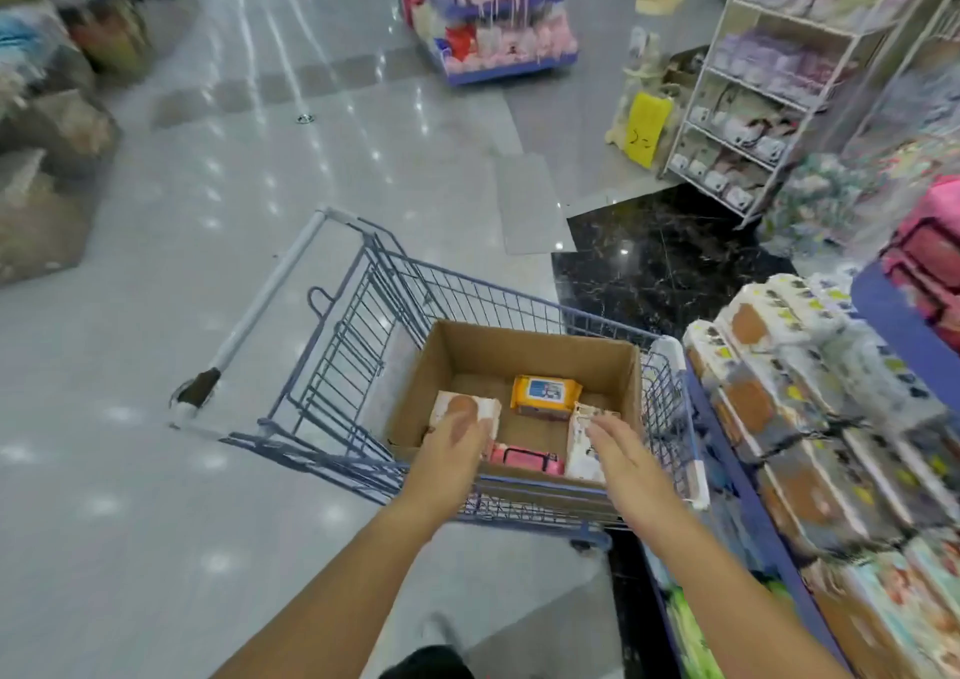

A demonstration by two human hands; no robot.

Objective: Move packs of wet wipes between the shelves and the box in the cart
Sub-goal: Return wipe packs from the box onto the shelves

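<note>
1. Wet-wipe packs (586,444), four showing, lie in the cardboard box (519,351), which stands in the blue wire cart (467,291).
2. Layout in the box: orange pack (545,395) toward the far wall, pink pack (527,460) against the near wall, left white pack (467,410) with a brown oval at the left side, and right white pack (584,462) tilted up against the right wall.
3. Much of the box floor shows bare between the packs, so the box is far from full.
4. Shelf (748,496) stands just beside the cart on the right. Shelf stacks (769,361) of similar white packs are several layers deep.
5. Left hand (457,444) reaches over the near wall, fingers straight, laid over the left white pack. It clasps nothing that shows. Motion blur hides whether the fingers actually touch the pack.
6. Right hand (618,449) reaches in as well, fingers straight and slack beside the right white pack, gripping nothing.
7. Progress, as a judgement: only part done. If the box is being loaded, a few packs are in and most stock is still on the shelf. If it is being emptied, four packs remain to go back.
8. Direction of transfer cannot be read from this view. Both hands are set to either release or take the two white packs.
</note>
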